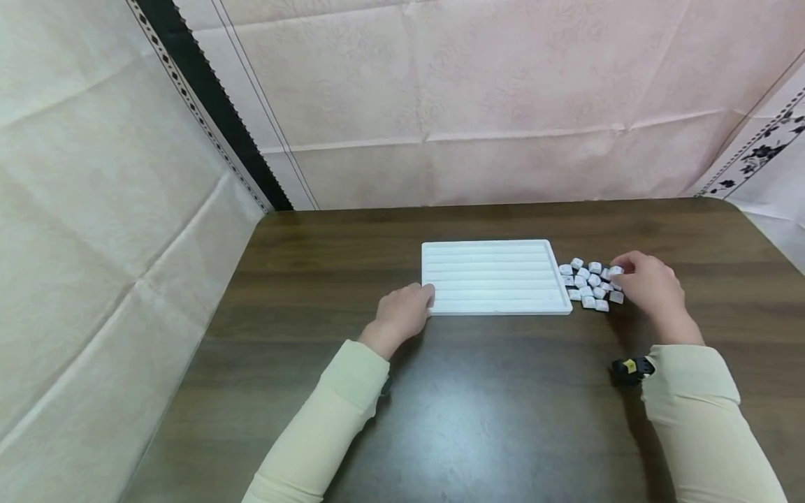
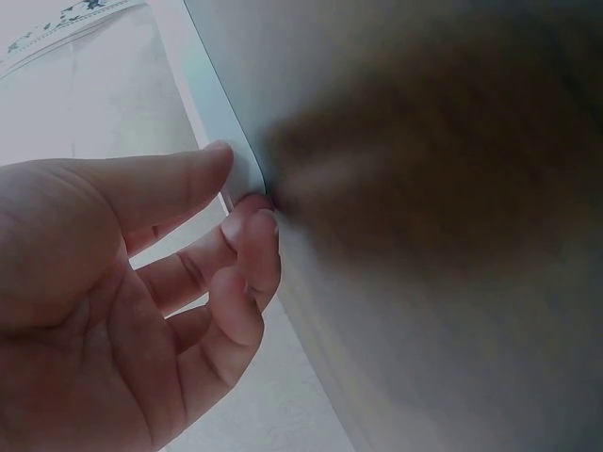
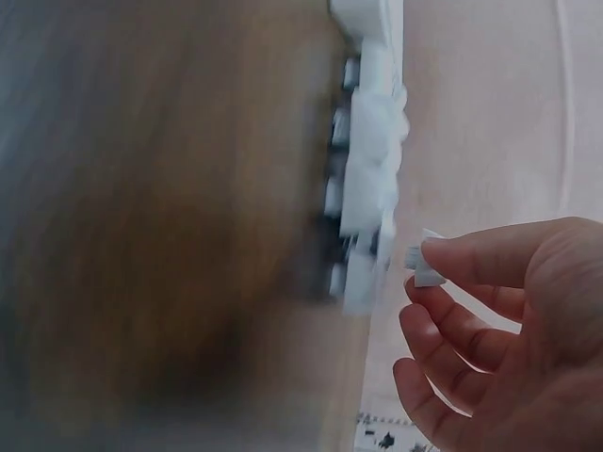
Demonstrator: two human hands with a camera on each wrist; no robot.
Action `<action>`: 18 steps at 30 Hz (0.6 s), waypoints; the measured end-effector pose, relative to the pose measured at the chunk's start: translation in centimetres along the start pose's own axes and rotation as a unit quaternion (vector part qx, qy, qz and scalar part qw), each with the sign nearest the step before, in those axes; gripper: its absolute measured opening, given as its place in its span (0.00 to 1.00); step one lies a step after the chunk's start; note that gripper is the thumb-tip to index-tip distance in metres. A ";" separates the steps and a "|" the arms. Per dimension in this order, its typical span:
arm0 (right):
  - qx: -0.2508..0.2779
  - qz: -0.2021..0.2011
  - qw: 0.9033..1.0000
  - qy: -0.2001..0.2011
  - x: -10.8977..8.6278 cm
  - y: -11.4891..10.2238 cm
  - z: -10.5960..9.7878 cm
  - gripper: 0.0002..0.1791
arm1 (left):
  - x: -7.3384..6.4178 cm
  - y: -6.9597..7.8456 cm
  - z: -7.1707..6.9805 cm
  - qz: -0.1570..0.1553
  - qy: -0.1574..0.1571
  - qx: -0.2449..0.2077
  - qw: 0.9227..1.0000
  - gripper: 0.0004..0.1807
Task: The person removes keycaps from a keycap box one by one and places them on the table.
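A white tray (image 1: 497, 279) with several raised ridges running along it lies on the table. My left hand (image 1: 402, 309) grips its near left corner; in the left wrist view the thumb (image 2: 203, 179) lies on the tray's rim (image 2: 212, 94), with fingertips curled under the edge. To the right of the tray is a loose cluster of small white keycaps (image 1: 588, 291). Over the far right of this cluster, my right hand (image 1: 650, 283) pinches one white keycap (image 3: 431, 273) between thumb and forefinger. The right wrist view shows it raised above the others, its other fingers loosely bent.
The keycaps sit close against the tray's right end, some overlapping. A brown wooden table (image 1: 453, 398) spreads around them. Pale cloth (image 1: 503, 105) hangs behind the table, and more covers the left side. A black wrist device (image 1: 632, 369) sits at the right cuff.
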State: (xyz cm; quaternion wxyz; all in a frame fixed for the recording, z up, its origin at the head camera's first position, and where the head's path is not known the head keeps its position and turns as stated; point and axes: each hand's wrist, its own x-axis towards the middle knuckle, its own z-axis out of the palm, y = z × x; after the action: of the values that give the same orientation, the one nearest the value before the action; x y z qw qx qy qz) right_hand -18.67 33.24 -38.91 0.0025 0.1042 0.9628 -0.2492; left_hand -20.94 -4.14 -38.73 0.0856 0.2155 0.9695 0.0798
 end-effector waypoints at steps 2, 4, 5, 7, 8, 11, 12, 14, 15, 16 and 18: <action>-0.001 0.006 1.000 0.000 -0.3 0.6 -0.2 0.19 | 0.0 0.0 -0.1 0.001 0.000 0.001 1.000 0.05; -0.005 0.010 1.000 0.000 -0.7 1.2 -0.3 0.19 | 0.0 0.0 -0.1 0.001 -0.001 0.002 1.000 0.05; -0.007 0.012 1.000 0.001 -0.8 1.5 -0.4 0.19 | 0.0 0.0 -0.1 0.000 -0.001 0.002 1.000 0.05; -0.007 0.017 1.000 0.002 -1.2 1.9 -0.5 0.19 | 0.0 0.0 -0.1 0.001 -0.001 0.003 1.000 0.05; -0.007 0.019 1.000 0.003 -1.3 2.0 -0.6 0.18 | 0.0 0.0 -0.1 0.001 -0.001 0.002 1.000 0.05; -0.004 0.026 1.000 0.007 -1.6 2.3 -0.7 0.18 | 0.0 0.0 -0.1 0.003 0.001 0.002 1.000 0.05; -0.004 0.030 1.000 0.006 -1.6 2.4 -0.8 0.18 | 0.0 0.0 0.0 0.003 0.001 0.002 1.000 0.05; -0.009 0.033 0.999 -0.002 -1.6 2.6 -0.9 0.18 | 0.0 0.0 0.0 0.003 0.003 0.000 1.000 0.04; -0.012 0.035 0.999 -0.011 -1.6 2.6 -0.9 0.18 | 0.0 0.0 0.0 0.003 0.003 0.000 1.000 0.04; -0.014 0.039 0.999 -0.021 -1.6 2.7 -1.0 0.18 | 0.1 0.0 0.0 0.002 0.002 -0.002 1.000 0.04; -0.019 0.042 0.998 -0.038 -1.5 2.8 -1.0 0.18 | 0.1 0.0 0.1 0.002 0.000 -0.004 1.000 0.04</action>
State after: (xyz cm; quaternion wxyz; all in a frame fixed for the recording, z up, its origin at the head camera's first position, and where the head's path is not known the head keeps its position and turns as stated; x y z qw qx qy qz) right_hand -16.55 35.79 -39.31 0.0510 0.1346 0.9614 -0.2346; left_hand -21.02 -4.10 -38.82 0.0864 0.2169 0.9687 0.0843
